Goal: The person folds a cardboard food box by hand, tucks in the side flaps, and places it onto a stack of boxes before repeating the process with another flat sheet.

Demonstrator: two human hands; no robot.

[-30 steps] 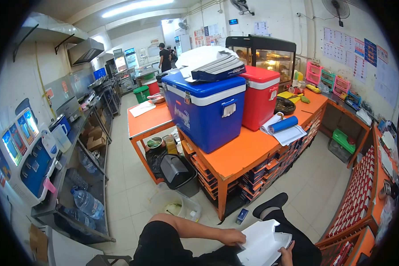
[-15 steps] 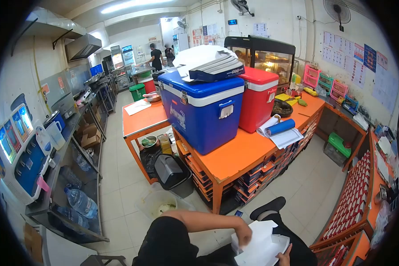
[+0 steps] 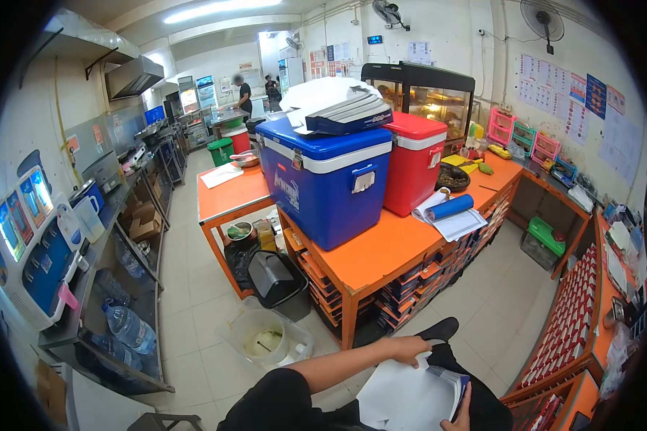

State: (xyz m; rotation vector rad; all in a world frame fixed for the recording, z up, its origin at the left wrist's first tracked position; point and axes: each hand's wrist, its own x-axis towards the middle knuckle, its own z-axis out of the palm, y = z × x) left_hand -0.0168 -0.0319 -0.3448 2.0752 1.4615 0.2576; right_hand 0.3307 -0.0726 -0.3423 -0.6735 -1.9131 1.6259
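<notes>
A white cardboard box [image 3: 401, 396], partly folded and with dark blue print on its outer side, lies over my lap. My left hand [image 3: 410, 350] is closed on the box's far edge, fingers bent over the card near a raised flap. At the right side my right hand [image 3: 459, 413] grips the wall with the blue print, thumb and fingers against it. The near part of the box runs out of view at the bottom. Below the table, left of my arm, stands a clear plastic tub [image 3: 246, 336] with some liquid in it.
An orange table [image 3: 381, 262] ahead carries a blue cooler [image 3: 316, 190], a red cooler [image 3: 413, 169] and stacked white cardboard [image 3: 331, 100]. Flat boxes [image 3: 410, 294] fill its shelf. A black bin [image 3: 277, 280] stands below. Two people [image 3: 244, 97] are far back.
My left hand has moved away from me to the box's far edge. The box has turned and tilted, showing more of its blue printed side; my right hand still holds its right side.
</notes>
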